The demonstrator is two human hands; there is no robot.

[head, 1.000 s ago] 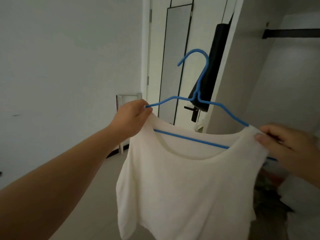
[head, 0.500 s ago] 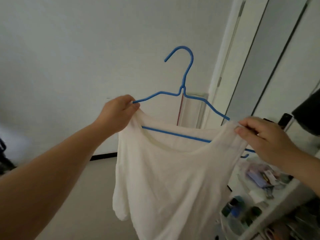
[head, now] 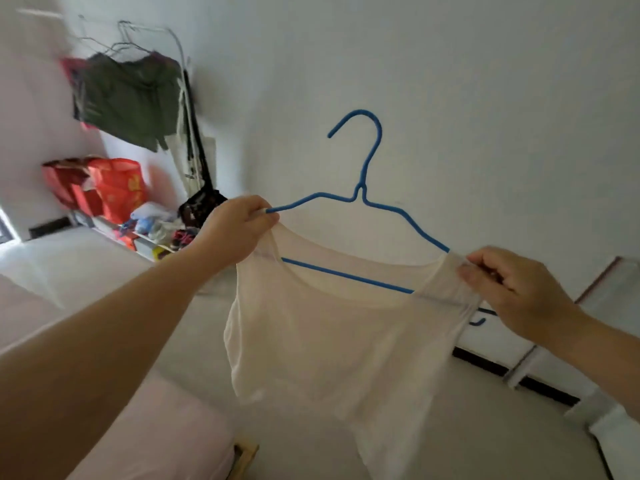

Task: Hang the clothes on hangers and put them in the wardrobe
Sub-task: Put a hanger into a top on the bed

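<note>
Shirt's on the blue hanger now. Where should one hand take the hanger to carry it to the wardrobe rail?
Probably the twisted neck of the blue hanger, just under the hook, reached from above. It is bare wire, centred between both shoulders, so the white shirt should hang level. The left hand and right hand each pinch a shoulder end now; the hook stays free.

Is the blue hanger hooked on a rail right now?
No, the blue hanger hangs on nothing; its hook is free against the wall while the left hand and right hand grip its ends.
</note>
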